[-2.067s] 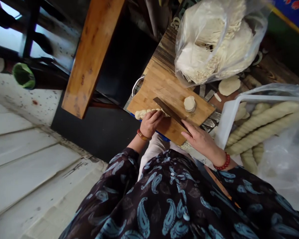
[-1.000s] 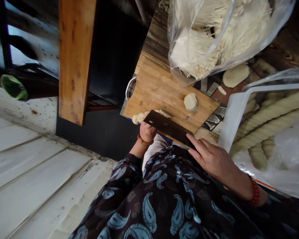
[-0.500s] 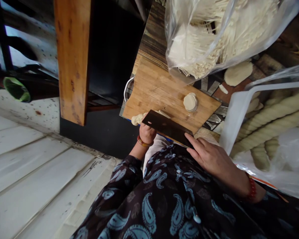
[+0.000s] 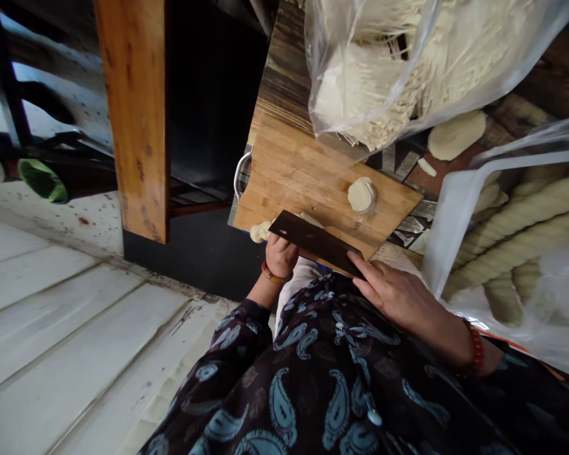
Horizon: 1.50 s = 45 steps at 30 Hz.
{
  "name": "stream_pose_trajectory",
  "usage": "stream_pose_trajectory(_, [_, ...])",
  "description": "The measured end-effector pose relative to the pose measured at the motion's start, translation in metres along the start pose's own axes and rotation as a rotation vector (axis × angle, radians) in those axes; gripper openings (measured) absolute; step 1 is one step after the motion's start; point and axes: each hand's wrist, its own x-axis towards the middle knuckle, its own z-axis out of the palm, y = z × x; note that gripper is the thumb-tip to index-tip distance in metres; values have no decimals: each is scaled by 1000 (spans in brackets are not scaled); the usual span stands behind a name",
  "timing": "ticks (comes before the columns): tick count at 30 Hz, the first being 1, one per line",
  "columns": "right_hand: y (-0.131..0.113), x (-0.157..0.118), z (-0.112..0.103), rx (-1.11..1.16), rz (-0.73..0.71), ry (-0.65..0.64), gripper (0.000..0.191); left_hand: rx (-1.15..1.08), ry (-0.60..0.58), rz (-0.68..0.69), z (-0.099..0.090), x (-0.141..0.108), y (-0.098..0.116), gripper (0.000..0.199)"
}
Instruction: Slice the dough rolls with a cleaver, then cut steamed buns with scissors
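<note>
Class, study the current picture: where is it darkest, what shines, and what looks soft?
Head view: the area just right of the wooden plank is nearly black; head view: pale sheen streaks the clear plastic bag, while the knife looks dark, without strong glare; head view: the green container at far left looks soft, cause unclear.

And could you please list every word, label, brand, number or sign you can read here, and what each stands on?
None: no text can be read in this view.
Cleaver: a faint mark on the blade, too blurred to tell whether it is lettering.
Clear plastic bag, cutting board and white tub: no lettering visible.
</note>
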Motion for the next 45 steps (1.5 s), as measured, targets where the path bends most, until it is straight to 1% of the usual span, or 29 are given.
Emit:
stream_pose_trajectory(3, [0,4,0,6,-10,-9,52,124,8,100,-6,9,7,37])
stream_pose_trajectory(6, [0,8,0,-1,-7,-20,52,157,26,155,-9,16,11,37])
stream_pose_trajectory(12, [-1,15,-2,39,1,-44,50,45,8,112,-14,24,15,32])
stream_pose_trajectory(17, [-3,22,-5,16,17,-80,50,123,-3,151,-17,28,16,33])
stream_pose_trajectory(20, [-4,26,-6,15,26,-102,49,107,-8,149,-17,29,16,34])
stream_pose_trajectory(23, [-4,29,-6,21,27,-115,49,65,-36,115,-16,27,14,32])
stream_pose_trajectory(26, [-3,32,-4,26,23,-110,49,29,-50,104,-15,25,12,31])
stream_pose_trajectory(31, [-2,41,2,15,8,-73,49,82,-12,149,-13,27,10,25])
stream_pose_trajectory(35, [-2,48,6,8,0,-61,50,81,-12,141,-13,29,10,25])
stream_pose_trajectory(38, [-2,47,10,-10,14,-69,50,81,-17,130,-14,29,10,29])
stream_pose_trajectory(40, [0,42,13,-3,12,-49,49,82,-14,120,-14,29,11,28])
stream_pose_trajectory(45, [16,19,18,95,6,60,44,60,-1,53,-13,31,16,23])
